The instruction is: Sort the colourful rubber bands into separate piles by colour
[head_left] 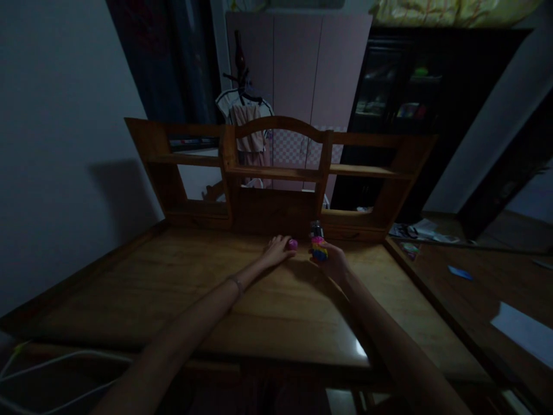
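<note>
My left hand (275, 252) rests low over the wooden desk. Its thumb and fingers close around a small pink-purple round thing (292, 244), possibly a cap; its exact kind is unclear. To the right, my right hand (332, 262) grips a small bottle-like object (318, 242) with a dark, partly see-through upper end and pink, yellow and blue bands lower down. It is held upright above the desk, slightly tilted, and my fingers hide part of its lower end. The two hands are apart.
The wooden desk (207, 288) carries an open shelf unit (276, 173) along its back edge. A darker table (466, 300) with a white paper (525, 331) and a blue card (460, 272) adjoins at right. A white wall (64, 144) stands at left.
</note>
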A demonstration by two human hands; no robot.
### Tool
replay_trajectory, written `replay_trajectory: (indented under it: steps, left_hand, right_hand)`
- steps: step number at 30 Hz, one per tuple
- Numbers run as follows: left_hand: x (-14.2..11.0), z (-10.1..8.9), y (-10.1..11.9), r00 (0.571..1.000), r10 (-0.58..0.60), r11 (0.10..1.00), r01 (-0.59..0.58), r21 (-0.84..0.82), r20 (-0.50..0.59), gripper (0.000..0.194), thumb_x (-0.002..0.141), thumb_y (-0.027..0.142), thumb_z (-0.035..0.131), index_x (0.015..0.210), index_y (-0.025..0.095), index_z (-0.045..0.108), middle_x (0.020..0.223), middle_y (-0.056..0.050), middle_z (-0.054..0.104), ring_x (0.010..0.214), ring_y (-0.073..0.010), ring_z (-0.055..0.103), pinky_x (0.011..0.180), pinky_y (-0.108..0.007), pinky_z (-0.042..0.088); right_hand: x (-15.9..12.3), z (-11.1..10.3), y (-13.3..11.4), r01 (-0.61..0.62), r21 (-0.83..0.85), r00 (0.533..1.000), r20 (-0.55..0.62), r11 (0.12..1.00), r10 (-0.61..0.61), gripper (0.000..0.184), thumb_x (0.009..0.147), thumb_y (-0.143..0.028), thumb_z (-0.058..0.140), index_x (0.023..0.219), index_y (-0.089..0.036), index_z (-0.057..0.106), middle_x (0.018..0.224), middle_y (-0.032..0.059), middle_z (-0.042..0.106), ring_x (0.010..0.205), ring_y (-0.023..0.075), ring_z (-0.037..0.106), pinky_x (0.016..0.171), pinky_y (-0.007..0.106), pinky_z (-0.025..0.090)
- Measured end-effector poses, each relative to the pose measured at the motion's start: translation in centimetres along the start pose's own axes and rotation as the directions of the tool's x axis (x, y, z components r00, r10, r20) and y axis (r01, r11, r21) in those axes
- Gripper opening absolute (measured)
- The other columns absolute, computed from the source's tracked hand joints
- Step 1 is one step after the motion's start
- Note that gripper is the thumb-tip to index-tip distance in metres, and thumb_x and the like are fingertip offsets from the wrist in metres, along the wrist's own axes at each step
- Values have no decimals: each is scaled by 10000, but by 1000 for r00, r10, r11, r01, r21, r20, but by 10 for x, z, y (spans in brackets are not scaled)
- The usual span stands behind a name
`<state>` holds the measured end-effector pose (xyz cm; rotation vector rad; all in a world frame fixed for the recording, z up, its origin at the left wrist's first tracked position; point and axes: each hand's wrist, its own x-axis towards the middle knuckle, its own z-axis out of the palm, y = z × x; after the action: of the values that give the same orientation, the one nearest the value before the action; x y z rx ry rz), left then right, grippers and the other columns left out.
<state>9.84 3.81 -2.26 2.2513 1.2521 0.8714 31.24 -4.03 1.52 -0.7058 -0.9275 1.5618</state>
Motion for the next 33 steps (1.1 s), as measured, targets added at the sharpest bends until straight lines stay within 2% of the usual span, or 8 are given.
replay_trajectory:
  steps: [3, 7, 13, 16, 19, 22, 29, 33]
  left_hand:
    - [16, 5, 2, 1000, 5, 1000, -5, -25, 10, 438, 735, 430, 706, 1104, 207, 629, 1102, -107, 560, 1140, -313, 484, 1007, -449, 356]
    - [23, 5, 6, 1000, -16, 989, 15, -149, -4, 333, 689, 424, 744, 920, 201, 651, 1035, -90, 592, 1086, -290, 507, 987, -427, 373]
    - [-14, -20, 9, 997, -80, 870, 67, -489, -6, 368, 830, 512, 599, 1033, 208, 636, 1082, -96, 669, 1015, -240, 615, 856, -369, 493]
    - [-35, -33, 8, 996, -93, 790, 76, -608, 4, 403, 844, 509, 594, 1112, 211, 631, 1157, -116, 666, 1062, -247, 627, 881, -379, 510]
    - [-45, -37, 8, 993, -116, 690, 82, -719, 2, 420, 829, 497, 630, 1119, 193, 633, 1167, -122, 668, 1079, -246, 630, 942, -394, 499]
    - [-47, -38, 9, 991, -137, 590, 70, -804, -14, 392, 801, 461, 683, 1090, 198, 648, 1170, -100, 667, 1074, -237, 627, 969, -384, 490]
    - [-51, -44, 11, 990, -126, 723, 46, -689, -66, 316, 802, 480, 667, 980, 219, 673, 977, -51, 703, 852, -202, 655, 805, -322, 527]
    - [-56, -46, 10, 985, -170, 847, 125, -517, -40, 357, 813, 550, 620, 843, 197, 665, 723, -18, 657, 629, -166, 615, 582, -265, 478]
  right_hand:
    - [-3, -10, 7, 28, -3, 998, -56, 1000, -28, 296, 702, -302, 654, 982, -209, 627, 853, 43, 654, 703, 195, 636, 583, 303, 535]
    - [0, -13, 8, 47, -38, 995, -87, 998, -51, 299, 717, -334, 643, 981, -195, 636, 879, 57, 652, 714, 204, 638, 614, 322, 538]
    - [0, -7, 10, 124, -180, 979, -136, 976, -150, 318, 726, -334, 710, 1014, -228, 626, 877, 20, 645, 715, 189, 619, 600, 279, 495]
    - [-8, 6, 13, 211, -379, 966, -58, 901, -251, 497, 698, -265, 773, 1156, -273, 580, 1057, 14, 646, 897, 208, 616, 754, 302, 490]
    - [-16, 18, 16, 275, -580, 956, 82, 767, -280, 469, 748, -303, 751, 1176, -280, 561, 1140, 20, 632, 1029, 233, 588, 866, 343, 452]
    - [-22, 25, 17, 272, -671, 960, 141, 689, -242, 433, 769, -326, 738, 1167, -271, 576, 1124, 18, 637, 1024, 244, 591, 876, 355, 442]
    - [-25, 26, 16, 377, -765, 919, 239, 523, -313, 361, 793, -320, 712, 1149, -293, 660, 1086, 50, 629, 999, 288, 582, 881, 413, 440]
    - [-25, 26, 14, 436, -797, 887, 304, 418, -348, 360, 817, -298, 682, 1177, -296, 664, 1103, 71, 584, 1014, 289, 569, 876, 412, 452]
